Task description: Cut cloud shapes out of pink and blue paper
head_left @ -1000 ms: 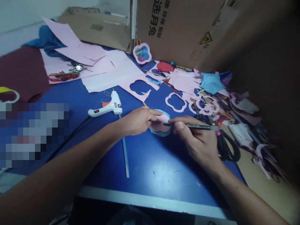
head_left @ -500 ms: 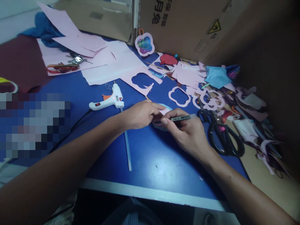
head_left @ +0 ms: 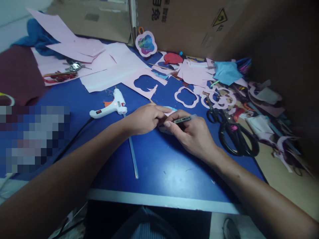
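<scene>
My left hand (head_left: pixel 146 119) presses its closed fingers down on a small pink cloud-shaped paper cutout with a light blue edge (head_left: pixel 170 111), which lies on the blue table (head_left: pixel 159 166) and is mostly hidden under both hands. My right hand (head_left: pixel 194 134) grips a dark pen-like tool (head_left: pixel 183 119) with its tip pointing left at the cutout, just beside my left fingertips.
A white hot glue gun (head_left: pixel 111 107) lies left of my hands, with a clear glue stick (head_left: pixel 133 157) in front. Black scissors (head_left: pixel 233 132) rest at the right. Pink paper sheets (head_left: pixel 119 71), cut-out rings (head_left: pixel 186 97) and scraps litter the back. Cardboard boxes (head_left: pixel 189 23) stand behind.
My right hand has drawn leftward over the cutout, bringing the tool's tip close to my left fingers. The cutout is now largely covered. The view has shifted slightly.
</scene>
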### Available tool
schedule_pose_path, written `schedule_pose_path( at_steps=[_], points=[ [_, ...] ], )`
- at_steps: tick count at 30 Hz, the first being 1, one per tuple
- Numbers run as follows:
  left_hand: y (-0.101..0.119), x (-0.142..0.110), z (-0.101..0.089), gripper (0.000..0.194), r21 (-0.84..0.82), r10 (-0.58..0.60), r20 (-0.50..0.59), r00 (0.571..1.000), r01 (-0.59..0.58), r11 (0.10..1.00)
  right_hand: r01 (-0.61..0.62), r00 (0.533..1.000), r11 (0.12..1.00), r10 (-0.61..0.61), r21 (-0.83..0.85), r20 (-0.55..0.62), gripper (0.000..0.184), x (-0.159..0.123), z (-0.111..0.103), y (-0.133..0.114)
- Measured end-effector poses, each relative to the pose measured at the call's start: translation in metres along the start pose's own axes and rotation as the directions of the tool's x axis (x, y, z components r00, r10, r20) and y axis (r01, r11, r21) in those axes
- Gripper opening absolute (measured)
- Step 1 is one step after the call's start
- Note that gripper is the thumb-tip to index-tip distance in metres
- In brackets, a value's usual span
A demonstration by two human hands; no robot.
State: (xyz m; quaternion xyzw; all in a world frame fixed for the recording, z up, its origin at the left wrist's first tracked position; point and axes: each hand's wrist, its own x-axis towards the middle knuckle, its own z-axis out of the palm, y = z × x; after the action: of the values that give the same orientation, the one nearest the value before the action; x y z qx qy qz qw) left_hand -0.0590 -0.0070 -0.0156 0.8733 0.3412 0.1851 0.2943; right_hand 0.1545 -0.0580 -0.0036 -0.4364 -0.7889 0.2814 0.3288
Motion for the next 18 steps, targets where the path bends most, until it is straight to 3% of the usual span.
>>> schedule_pose_path(
  at_steps=[10,18],
  points=[
    [0.0001,0.0003,0.0003,0.033,0.003,-0.006,0.002,1.0,0.006,1.0,0.02,1.0,1.0,-0.02,-0.003,0.009,0.018,0.0005,0.0007,0.0034],
    [0.0027,-0.0002,-0.0004,0.035,0.025,-0.017,0.003,1.0,0.017,1.0,-0.043,0.999,0.999,0.042,0.027,0.013,0.022,-0.0013,0.0003,0.0027]
  ],
)
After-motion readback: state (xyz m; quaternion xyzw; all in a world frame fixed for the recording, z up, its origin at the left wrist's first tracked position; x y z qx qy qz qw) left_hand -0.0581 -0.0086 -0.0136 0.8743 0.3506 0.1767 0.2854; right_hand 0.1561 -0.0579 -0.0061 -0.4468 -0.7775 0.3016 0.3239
